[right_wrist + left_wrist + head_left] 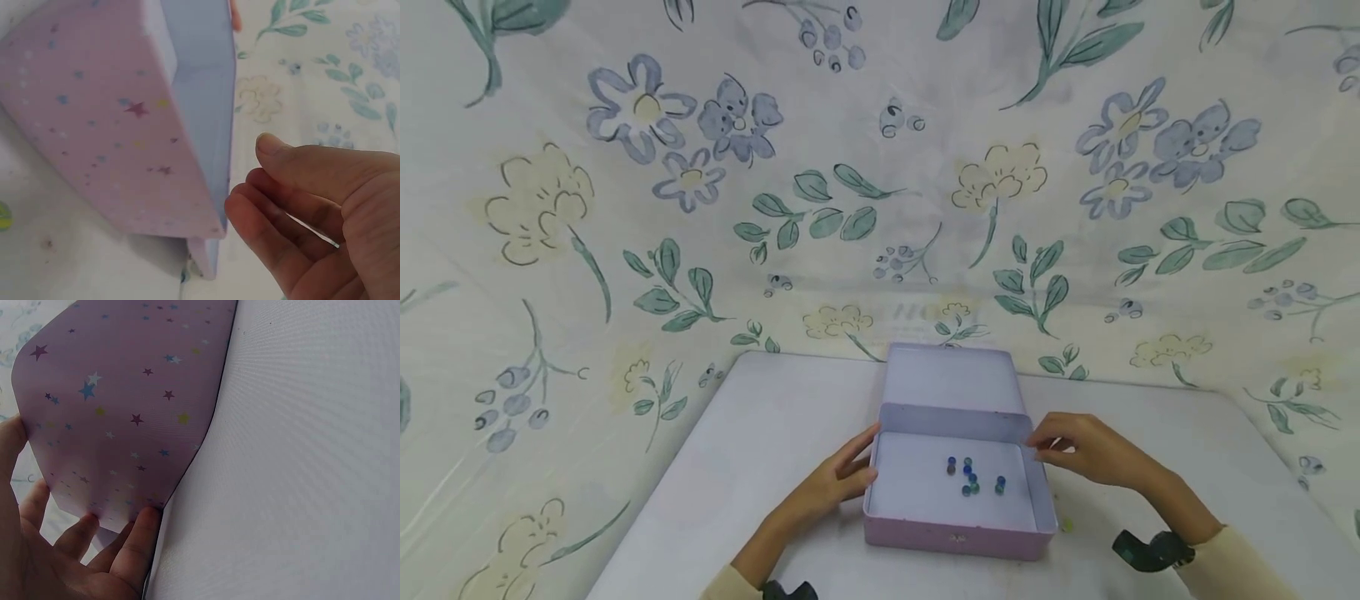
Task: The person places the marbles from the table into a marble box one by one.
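Note:
A pink-lilac hinged tin box (958, 537), printed with small stars, stands with its lid (951, 379) tilted back. Several small blue and green glass marbles (967, 471) lie loose on its pale floor, right of the middle. My left hand (831, 483) rests against the box's left side; in the left wrist view its fingertips (148, 519) touch the starred wall. At the far right corner is my right hand (1086, 446), close to the rim. Its fingers (250, 219) are loosely bent, thumb apart, with nothing visible between them.
The box stands on a white table (775, 417). Behind it hangs a floral sheet (880, 208). A small yellow-green object (1067, 525) lies right of the box. Dark bands (1152, 551) circle both wrists.

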